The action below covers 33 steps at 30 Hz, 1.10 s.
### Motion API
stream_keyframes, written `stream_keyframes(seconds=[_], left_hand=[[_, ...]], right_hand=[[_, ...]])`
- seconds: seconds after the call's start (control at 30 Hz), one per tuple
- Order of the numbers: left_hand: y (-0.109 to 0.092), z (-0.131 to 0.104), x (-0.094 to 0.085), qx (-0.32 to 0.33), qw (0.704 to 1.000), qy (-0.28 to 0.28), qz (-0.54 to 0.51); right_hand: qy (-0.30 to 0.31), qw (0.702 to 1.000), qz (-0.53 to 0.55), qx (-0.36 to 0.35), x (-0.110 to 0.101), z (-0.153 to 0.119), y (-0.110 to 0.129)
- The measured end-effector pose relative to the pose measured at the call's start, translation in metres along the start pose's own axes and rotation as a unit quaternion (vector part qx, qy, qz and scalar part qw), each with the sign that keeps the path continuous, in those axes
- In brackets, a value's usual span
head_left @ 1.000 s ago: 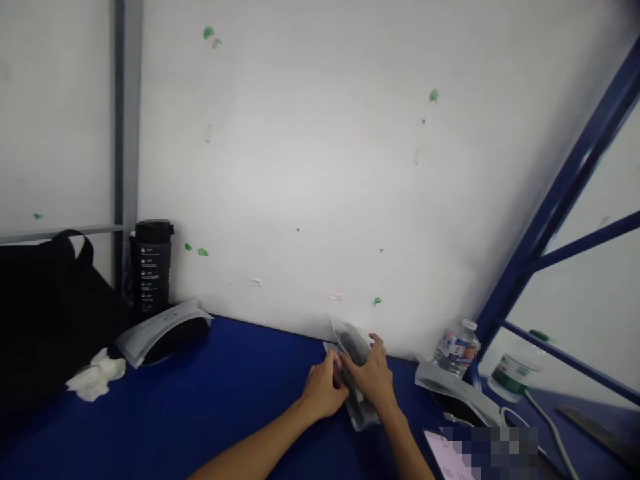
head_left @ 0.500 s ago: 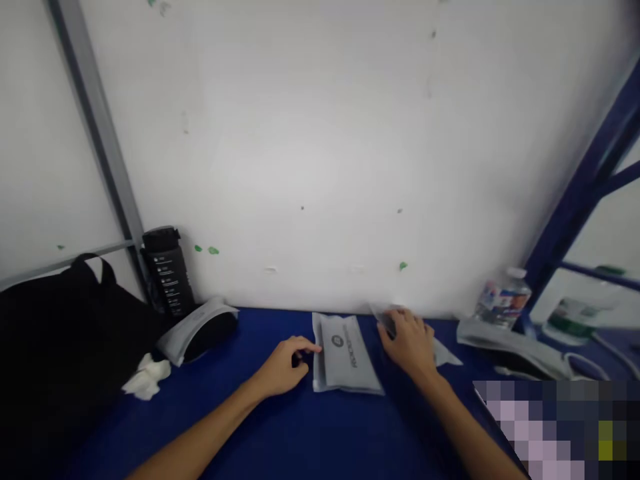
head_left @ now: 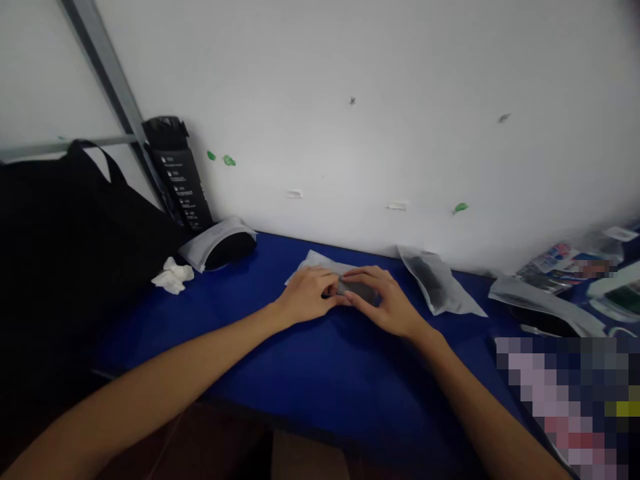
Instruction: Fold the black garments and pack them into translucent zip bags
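My left hand [head_left: 309,297] is closed on the left side of a frosted zip pouch [head_left: 316,259] low over the blue table. Its fingers curl inward and hide much of the pouch. My right hand [head_left: 393,303] grips the other side, thumb below and fingers above a dark grey portion. Whether that grey part lies inside the pouch or sticks out of it, I cannot tell. The fingertips of both hands nearly meet. To the right, apart from my hands, a second frosted pouch [head_left: 435,283] with something dark in it leans by the wall.
On the left are a black bag [head_left: 75,267], a black bottle [head_left: 177,177], crumpled white tissue [head_left: 173,275] and a pouch with a dark opening [head_left: 215,243]. Another pouch [head_left: 547,307] and a clear labelled bottle [head_left: 570,263] lie to the right. A white wall [head_left: 320,133] bounds the back.
My right hand has left the second pouch and come left onto the middle one. My left hand, earlier touching that pouch's edge, now grips it. The view has tilted down.
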<state>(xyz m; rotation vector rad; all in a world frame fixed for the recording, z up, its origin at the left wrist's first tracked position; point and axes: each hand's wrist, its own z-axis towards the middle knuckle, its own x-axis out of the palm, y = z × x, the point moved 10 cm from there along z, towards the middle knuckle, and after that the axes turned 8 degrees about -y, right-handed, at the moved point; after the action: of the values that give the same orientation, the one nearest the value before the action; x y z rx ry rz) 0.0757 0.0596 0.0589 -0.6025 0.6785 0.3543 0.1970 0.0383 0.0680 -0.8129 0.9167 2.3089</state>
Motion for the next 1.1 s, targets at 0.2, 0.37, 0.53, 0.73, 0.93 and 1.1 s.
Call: stream_keyframes(seconds=[0.2, 0.37, 0.53, 0.73, 0.93, 1.1], left_hand=[[0.023, 0.005, -0.009, -0.056, 0.998, -0.018, -0.008], [0.031, 0.008, -0.014, -0.029, 0.999, 0.003, 0.020], [0.043, 0.006, -0.018, -0.039, 0.999, 0.006, 0.002], [0.036, 0.002, -0.019, -0.034, 0.997, -0.013, -0.072], [0.023, -0.001, -0.018, 0.003, 0.997, -0.025, -0.077], [0.014, -0.001, -0.015, 0.016, 0.998, -0.011, -0.055]], right_hand=[[-0.004, 1.000, -0.017, 0.006, -0.010, 0.003, -0.006], [-0.039, 0.998, -0.026, 0.038, -0.019, -0.001, -0.036], [-0.044, 0.998, -0.028, 0.041, -0.025, -0.005, -0.052], [-0.069, 0.993, -0.093, 0.028, -0.030, -0.005, -0.042], [-0.070, 0.992, -0.102, -0.002, -0.017, -0.002, -0.017], [-0.115, 0.988, -0.104, 0.012, -0.022, -0.001, -0.012]])
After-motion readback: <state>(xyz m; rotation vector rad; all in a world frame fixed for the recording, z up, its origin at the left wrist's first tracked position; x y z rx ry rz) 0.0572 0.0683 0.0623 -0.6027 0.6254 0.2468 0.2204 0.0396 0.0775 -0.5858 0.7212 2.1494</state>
